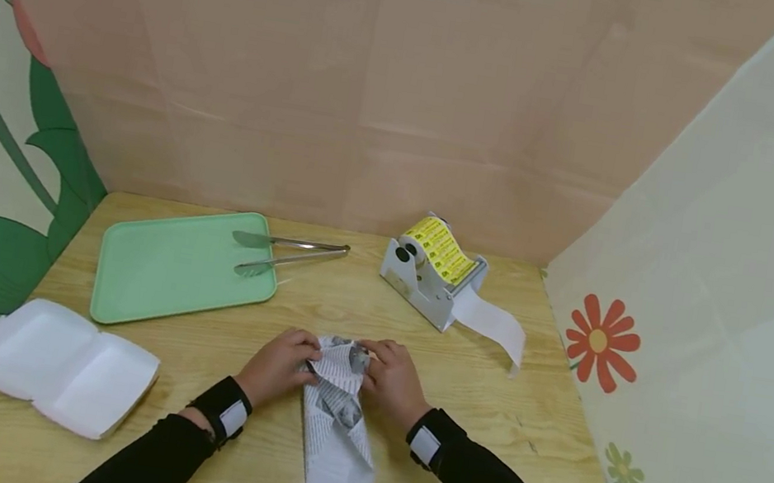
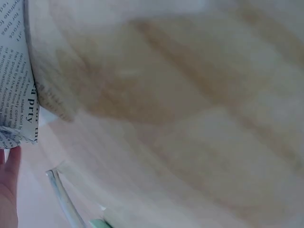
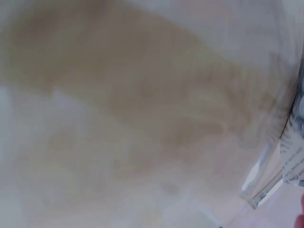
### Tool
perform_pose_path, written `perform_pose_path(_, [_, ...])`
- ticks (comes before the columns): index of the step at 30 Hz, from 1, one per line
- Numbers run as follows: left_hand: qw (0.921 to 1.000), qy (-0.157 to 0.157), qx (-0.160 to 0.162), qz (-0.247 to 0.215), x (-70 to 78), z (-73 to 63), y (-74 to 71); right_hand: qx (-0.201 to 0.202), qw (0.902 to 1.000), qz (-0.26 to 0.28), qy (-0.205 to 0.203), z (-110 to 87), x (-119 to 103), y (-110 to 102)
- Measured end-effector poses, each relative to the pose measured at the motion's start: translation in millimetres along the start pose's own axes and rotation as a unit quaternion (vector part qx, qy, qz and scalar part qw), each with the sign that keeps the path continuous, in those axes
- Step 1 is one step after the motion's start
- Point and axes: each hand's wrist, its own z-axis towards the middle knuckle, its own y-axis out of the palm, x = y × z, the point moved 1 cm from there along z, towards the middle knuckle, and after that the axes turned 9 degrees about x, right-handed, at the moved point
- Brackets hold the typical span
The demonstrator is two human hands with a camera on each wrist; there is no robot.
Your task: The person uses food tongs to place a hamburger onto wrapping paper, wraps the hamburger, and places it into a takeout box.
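A newsprint-patterned paper wrapper lies lengthwise in front of me, folded to a narrow end nearest my body. Its far end is creased, with dark printed pictures. My left hand pinches the far left edge between thumb and fingers. On the opposite side, my right hand grips the far right edge with bent fingers. The printed paper fills the left border of the left wrist view, fingertips at its end. Only a strip of the paper shows in the right wrist view. Whatever the wrapper contains is hidden.
A green tray stands at the back left, with metal tongs lying partly across its right side. A white hinged foam box lies opened at the left. Behind my right hand is a label dispenser trailing a white strip.
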Motion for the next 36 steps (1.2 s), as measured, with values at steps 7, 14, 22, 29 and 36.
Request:
perform_pose_path(7, [0.9999, 0.005, -0.014, 0.003, -0.5, 5.9, -2.0, -0.005, 0.9995, -0.011, -0.028, 7.7, -2, -4])
perform_pose_path(14, [0.9997, 0.022, -0.002, 0.009, -6.9, 9.1, 0.6, -0.02, 0.9996, 0.015, -0.01, 6.1, -2, -3])
perform_pose_path(22, [0.9988, 0.038, 0.023, 0.022, -11.3, 7.3, 3.6, -0.018, 0.9974, 0.023, -0.066, -4.9, 5, -2])
perform_pose_path(29, [0.9961, 0.069, 0.041, 0.037, -9.8, 3.1, 3.0, -0.03, 0.9938, 0.009, -0.107, -7.6, 5, -4])
perform_pose_path(36, [0.9919, 0.1, 0.056, 0.054, -8.2, -2.2, -1.5, -0.046, 0.9886, -0.046, -0.136, -11.5, 6, -5])
